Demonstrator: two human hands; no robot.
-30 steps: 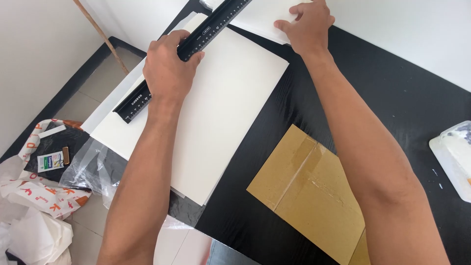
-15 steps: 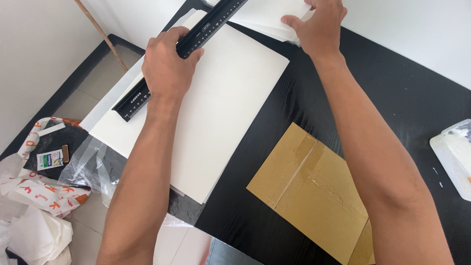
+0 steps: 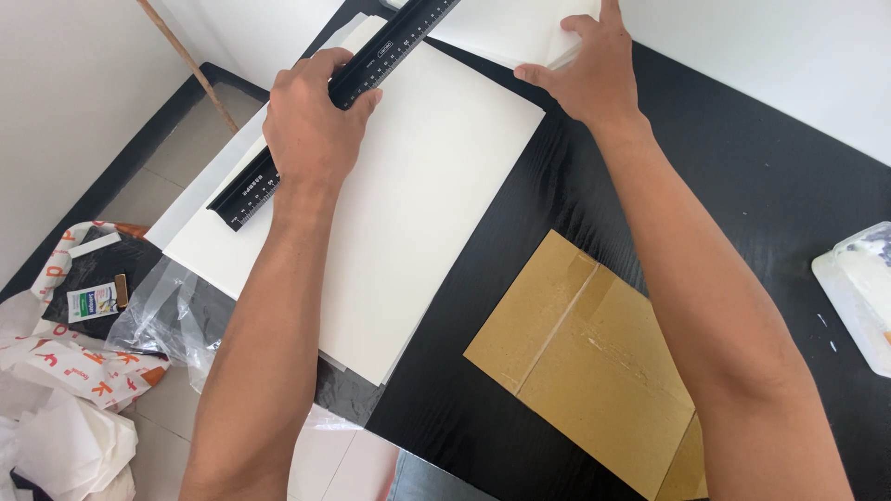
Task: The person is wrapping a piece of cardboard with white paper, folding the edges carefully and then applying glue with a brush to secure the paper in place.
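Observation:
A large white board (image 3: pixel 408 213) lies on the black table (image 3: pixel 742 176), overhanging its left edge. A long black ruler (image 3: pixel 390 51) rests diagonally across the board's left side. My left hand (image 3: pixel 311 125) presses down on the ruler's middle, fingers curled over it. My right hand (image 3: pixel 589 70) is at the far end of the table, fingers spread on a stack of white sheets (image 3: pixel 510 23) just beyond the board's top corner.
A flattened brown cardboard piece (image 3: pixel 585 362) lies on the table to the right of the board. A clear plastic container (image 3: pixel 858 288) sits at the right edge. Plastic bags and paper scraps (image 3: pixel 83 371) litter the floor at left. A wooden stick (image 3: pixel 186 60) leans by the wall.
My right hand has shifted slightly up and right onto the stack of white sheets. My left hand and the ruler have stayed put.

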